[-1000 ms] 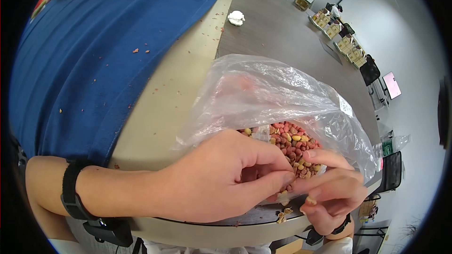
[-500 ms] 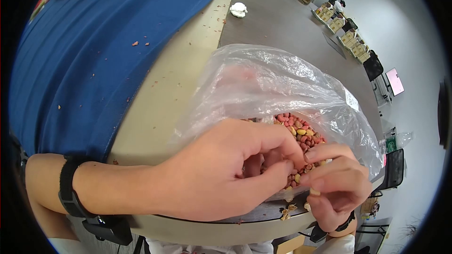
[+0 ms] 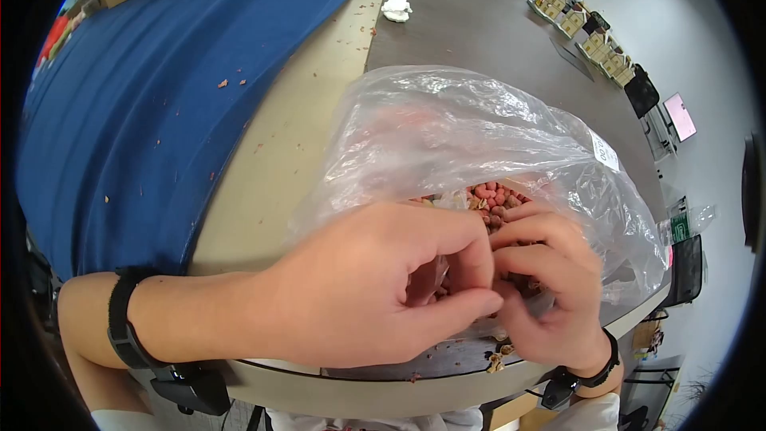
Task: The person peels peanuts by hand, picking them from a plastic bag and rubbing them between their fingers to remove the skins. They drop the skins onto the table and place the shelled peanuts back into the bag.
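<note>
A clear plastic bag (image 3: pixel 455 120) lies on the table in front of me, its opening towards me. Red-skinned peanuts (image 3: pixel 489 193) show inside it between my hands. Over the bag's opening, my left hand (image 3: pixel 375 283) is closed, with thumb and index fingertips drawn together. My right hand (image 3: pixel 558 279) meets those fingertips from the right, its fingers curled and slightly blurred. Whatever lies between the fingertips of either hand is hidden. Bits of peanut shell or skin (image 3: pixel 496 361) lie on the table edge below my right hand.
Blue cloth (image 3: pixel 152 112) with reddish skin flakes covers the left side. A crumpled white tissue (image 3: pixel 396 9) sits farther up the grey table (image 3: pixel 463 24). To the right are a plastic bottle (image 3: pixel 680 227) and a black chair (image 3: pixel 686 271). Small wooden models (image 3: pixel 606 60) stand farther back.
My right hand has moved up and left against my left fingertips. The pale peanut that showed between its thumb and fingers is out of sight. My left hand stays nearly in place.
</note>
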Demonstrator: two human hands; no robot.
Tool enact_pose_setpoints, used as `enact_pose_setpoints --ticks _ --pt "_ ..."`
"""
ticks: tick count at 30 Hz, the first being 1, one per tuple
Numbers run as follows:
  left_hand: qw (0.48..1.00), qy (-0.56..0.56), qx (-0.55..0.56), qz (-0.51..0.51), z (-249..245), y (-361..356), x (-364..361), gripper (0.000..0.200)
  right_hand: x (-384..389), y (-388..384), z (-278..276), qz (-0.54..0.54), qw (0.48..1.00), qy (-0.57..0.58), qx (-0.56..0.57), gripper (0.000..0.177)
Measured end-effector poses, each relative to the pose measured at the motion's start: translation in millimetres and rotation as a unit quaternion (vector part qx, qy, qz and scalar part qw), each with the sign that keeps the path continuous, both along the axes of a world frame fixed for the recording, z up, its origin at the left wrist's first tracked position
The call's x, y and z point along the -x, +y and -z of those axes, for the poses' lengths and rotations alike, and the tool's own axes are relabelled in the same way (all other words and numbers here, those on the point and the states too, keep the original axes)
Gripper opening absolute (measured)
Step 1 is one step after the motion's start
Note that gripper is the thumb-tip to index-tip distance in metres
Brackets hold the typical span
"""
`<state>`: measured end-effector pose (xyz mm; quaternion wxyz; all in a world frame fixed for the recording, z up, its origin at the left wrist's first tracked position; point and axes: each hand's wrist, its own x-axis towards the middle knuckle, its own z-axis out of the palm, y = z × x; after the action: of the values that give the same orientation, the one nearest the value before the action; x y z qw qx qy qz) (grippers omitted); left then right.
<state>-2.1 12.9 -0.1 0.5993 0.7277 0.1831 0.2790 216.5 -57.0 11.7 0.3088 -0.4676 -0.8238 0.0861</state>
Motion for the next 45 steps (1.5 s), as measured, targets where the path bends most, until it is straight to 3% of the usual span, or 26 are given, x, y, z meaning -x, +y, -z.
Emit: enact_pose_setpoints --ticks 2,4,5,7,11,14,21,36,38,45 --pt "0.999 -0.013 -0.040 -0.017 2.2 1.0 -2.0 0.006 -8.1 -4.2 -0.1 -0.004 0.999 0.038 -0.015 0.020" --pt "0.997 0.013 -0.080 0.010 -1.2 6.6 -0.5 0.010 -14.4 -15.6 -5.5 -0.050 0.949 0.295 0.100 0.032" --pt "0.995 0.026 -0.089 0.022 -2.7 6.8 -0.4 0.010 -9.2 -19.4 -9.7 -0.043 0.946 0.309 0.088 0.032" --pt "0.998 0.048 -0.024 0.041 -4.8 7.9 -0.6 0.013 2.2 -20.9 -18.7 -0.046 0.859 0.471 0.194 0.041" --pt "0.995 0.062 -0.033 0.073 -8.1 11.2 -1.3 0.012 0.9 -14.5 -13.2 -0.110 0.779 0.575 0.225 0.041" --pt "0.995 0.060 -0.019 0.081 -8.6 11.1 -1.2 0.013 -3.1 -12.7 -11.3 -0.146 0.747 0.597 0.254 0.043" --pt "0.993 0.064 -0.029 0.094 -11.0 10.1 -2.3 0.012 -3.7 -13.7 -6.9 -0.155 0.735 0.608 0.259 0.046" --pt "0.991 0.075 -0.052 0.100 -12.2 9.6 -2.5 0.010 -6.7 -13.6 -4.7 -0.139 0.762 0.575 0.264 0.055" --pt "0.992 0.076 -0.042 0.095 -11.4 8.7 -2.3 0.009 -12.6 -9.1 -1.2 -0.189 0.782 0.534 0.261 0.058" --pt "0.989 0.084 -0.048 0.116 -12.2 10.1 0.0 0.010 -9.6 -8.8 -6.2 -0.170 0.765 0.547 0.296 0.063"
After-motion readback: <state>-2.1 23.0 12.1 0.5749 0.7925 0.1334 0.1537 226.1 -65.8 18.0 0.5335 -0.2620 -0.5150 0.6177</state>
